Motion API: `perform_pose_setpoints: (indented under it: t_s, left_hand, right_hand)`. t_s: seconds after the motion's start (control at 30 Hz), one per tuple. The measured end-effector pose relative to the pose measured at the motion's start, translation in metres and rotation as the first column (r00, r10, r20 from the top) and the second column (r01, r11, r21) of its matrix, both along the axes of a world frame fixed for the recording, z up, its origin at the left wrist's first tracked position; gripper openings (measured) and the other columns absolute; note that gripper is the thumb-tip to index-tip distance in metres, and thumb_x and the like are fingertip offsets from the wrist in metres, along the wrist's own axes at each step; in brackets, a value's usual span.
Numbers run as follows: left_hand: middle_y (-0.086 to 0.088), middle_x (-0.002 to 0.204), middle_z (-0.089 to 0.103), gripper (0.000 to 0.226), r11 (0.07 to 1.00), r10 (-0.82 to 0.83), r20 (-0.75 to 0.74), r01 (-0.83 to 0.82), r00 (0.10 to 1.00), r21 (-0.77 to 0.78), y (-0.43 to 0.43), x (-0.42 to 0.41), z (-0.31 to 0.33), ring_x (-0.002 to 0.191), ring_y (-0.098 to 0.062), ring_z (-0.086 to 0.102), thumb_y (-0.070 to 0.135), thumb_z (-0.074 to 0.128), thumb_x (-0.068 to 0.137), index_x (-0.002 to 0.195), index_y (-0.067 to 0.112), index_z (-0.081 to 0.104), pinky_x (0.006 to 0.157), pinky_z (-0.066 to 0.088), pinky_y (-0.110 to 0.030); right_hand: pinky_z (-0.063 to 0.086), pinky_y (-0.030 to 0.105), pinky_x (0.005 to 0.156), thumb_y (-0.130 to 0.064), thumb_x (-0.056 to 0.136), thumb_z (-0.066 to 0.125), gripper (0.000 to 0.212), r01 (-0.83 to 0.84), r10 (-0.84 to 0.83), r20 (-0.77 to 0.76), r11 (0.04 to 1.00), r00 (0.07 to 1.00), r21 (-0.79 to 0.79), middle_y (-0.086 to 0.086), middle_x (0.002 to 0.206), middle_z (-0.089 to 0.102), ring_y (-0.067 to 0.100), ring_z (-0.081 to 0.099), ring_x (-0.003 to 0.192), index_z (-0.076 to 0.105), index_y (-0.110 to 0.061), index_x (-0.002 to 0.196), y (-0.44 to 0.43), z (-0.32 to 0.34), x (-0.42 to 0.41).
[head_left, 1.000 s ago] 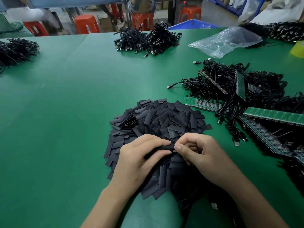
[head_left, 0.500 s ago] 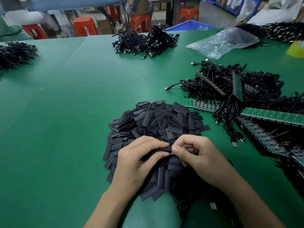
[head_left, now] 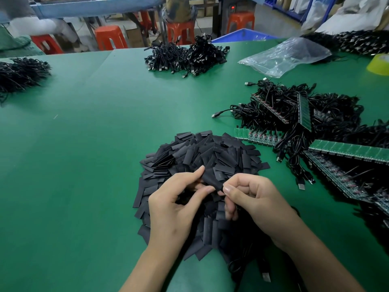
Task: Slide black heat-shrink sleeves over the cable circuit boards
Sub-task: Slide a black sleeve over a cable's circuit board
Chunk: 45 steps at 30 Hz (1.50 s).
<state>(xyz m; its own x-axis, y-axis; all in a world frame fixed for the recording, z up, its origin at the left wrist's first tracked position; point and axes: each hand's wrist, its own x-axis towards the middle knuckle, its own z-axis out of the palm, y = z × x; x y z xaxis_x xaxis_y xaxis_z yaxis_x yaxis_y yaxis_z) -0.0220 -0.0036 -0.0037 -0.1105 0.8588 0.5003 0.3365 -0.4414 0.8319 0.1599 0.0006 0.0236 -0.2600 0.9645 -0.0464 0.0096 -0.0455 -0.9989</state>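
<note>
My left hand (head_left: 174, 203) pinches one flat black heat-shrink sleeve (head_left: 212, 179) between thumb and forefinger, just above the pile of sleeves (head_left: 221, 157). I think this keeps its mouth toward my right hand (head_left: 252, 199), whose curled fingers pinch its other end (the board is hidden).

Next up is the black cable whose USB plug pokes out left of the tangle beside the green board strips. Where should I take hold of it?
Pinch the black cable at its USB plug, coming from the left over the green table. The plug lies flat and clear of the tangle of black cables, while the cord behind it runs right into that tangle.
</note>
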Motion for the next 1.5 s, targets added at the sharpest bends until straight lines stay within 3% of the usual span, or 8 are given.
perform_pose_setpoints:
  t_s: [0.27, 0.5, 0.67, 0.8, 1.07, 1.23, 1.4, 1.5]
  left_hand:
    - [0.012, 0.12, 0.071, 0.06, 0.987, -0.093, 0.07, 0.101, 0.993, -0.125, -0.01, 0.013, 0.004, 0.101, -0.018, 0.07, 0.039, 0.069, 0.087, 0.143, 0.028, 0.054, 0.092, 0.054, -0.026]
    - [0.018, 0.077, 0.064, 0.038, 0.93, -0.221, -0.332, 0.097, 0.917, -0.353, -0.028, 0.041, 0.024, 0.066, -0.005, 0.059, 0.07, 0.065, 0.077, 0.102, 0.042, 0.064, 0.065, 0.052, -0.026]
    - [0.012, 0.066, 0.06, 0.015, 0.863, -0.331, -0.148, 0.236, 0.932, -0.446, -0.012, 0.025, 0.045, 0.064, 0.001, 0.05, 0.036, 0.072, 0.092, 0.078, 0.037, 0.066, 0.065, 0.048, -0.027]
    - [0.03, 0.087, 0.071, 0.017, 0.96, -0.054, -0.371, -0.054, 0.927, -0.276, 0.038, -0.018, 0.068, 0.08, 0.019, 0.06, 0.042, 0.072, 0.09, 0.101, 0.031, 0.079, 0.079, 0.048, -0.008]
    - [-0.002, 0.106, 0.072, 0.018, 0.908, 0.106, -0.768, -0.376, 0.631, -0.184, 0.164, -0.048, 0.053, 0.103, -0.028, 0.066, 0.039, 0.066, 0.096, 0.11, 0.035, 0.077, 0.08, 0.051, -0.036]
    - [-0.006, 0.122, 0.064, 0.03, 0.912, -0.094, -0.821, -0.283, 0.562, -0.298, 0.19, -0.051, 0.031, 0.121, -0.029, 0.057, 0.035, 0.058, 0.102, 0.13, 0.031, 0.068, 0.099, 0.046, -0.043]
    - [-0.004, 0.121, 0.066, 0.028, 0.978, 0.025, -0.701, -0.162, 0.712, -0.129, 0.145, -0.023, 0.028, 0.12, -0.026, 0.056, 0.036, 0.063, 0.098, 0.122, 0.025, 0.073, 0.101, 0.044, -0.044]
    - [0.002, 0.111, 0.067, 0.024, 0.986, -0.137, -0.673, 0.033, 0.727, -0.165, 0.095, 0.013, 0.033, 0.111, -0.02, 0.059, 0.039, 0.065, 0.096, 0.114, 0.029, 0.076, 0.098, 0.047, -0.044]
  right_hand:
    - [0.057, 0.023, 0.056, -0.024, 0.086, 0.064, 0.016, -0.002, -0.119, -0.409, 0.959, 0.905, -0.284, 0.008, 0.065, 0.064, 0.017, 0.067, 0.061, 0.07, -0.009, 0.086, 0.005, 0.005, 0.003]
    - [0.06, 0.021, 0.065, -0.021, 0.087, 0.062, 0.02, 0.117, -0.387, -0.653, 0.901, 0.651, -0.417, 0.003, 0.073, 0.067, 0.012, 0.074, 0.073, 0.062, -0.007, 0.1, 0.009, 0.002, 0.0]
    - [0.061, 0.025, 0.077, -0.032, 0.088, 0.058, 0.038, 0.272, -0.354, -0.507, 0.934, 0.786, -0.231, 0.016, 0.1, 0.078, 0.026, 0.076, 0.099, 0.064, -0.003, 0.111, 0.013, -0.001, 0.002]
    - [0.059, 0.021, 0.071, -0.018, 0.102, 0.057, 0.015, 0.463, -0.448, -0.251, 0.886, 0.858, -0.002, 0.009, 0.093, 0.079, 0.02, 0.077, 0.09, 0.067, -0.009, 0.108, 0.016, -0.005, 0.011]
    - [0.05, 0.016, 0.058, -0.008, 0.096, 0.067, 0.008, 0.53, -0.509, -0.172, 0.84, 0.843, 0.114, -0.001, 0.068, 0.069, 0.008, 0.066, 0.064, 0.066, -0.005, 0.088, 0.021, -0.016, 0.02]
    - [0.05, 0.016, 0.057, -0.008, 0.095, 0.069, 0.008, 0.571, -0.545, -0.194, 0.812, 0.816, 0.12, 0.0, 0.068, 0.069, 0.009, 0.066, 0.064, 0.068, -0.008, 0.087, 0.026, -0.019, 0.028]
    - [0.05, 0.016, 0.058, -0.007, 0.094, 0.07, 0.008, 0.596, -0.563, -0.212, 0.789, 0.799, 0.15, 0.002, 0.071, 0.069, 0.011, 0.066, 0.064, 0.069, -0.009, 0.086, 0.029, -0.02, 0.032]
    - [0.05, 0.015, 0.059, -0.006, 0.092, 0.072, 0.011, 0.588, -0.555, -0.21, 0.794, 0.805, 0.155, 0.002, 0.071, 0.07, 0.01, 0.067, 0.065, 0.069, -0.012, 0.084, 0.029, -0.021, 0.03]
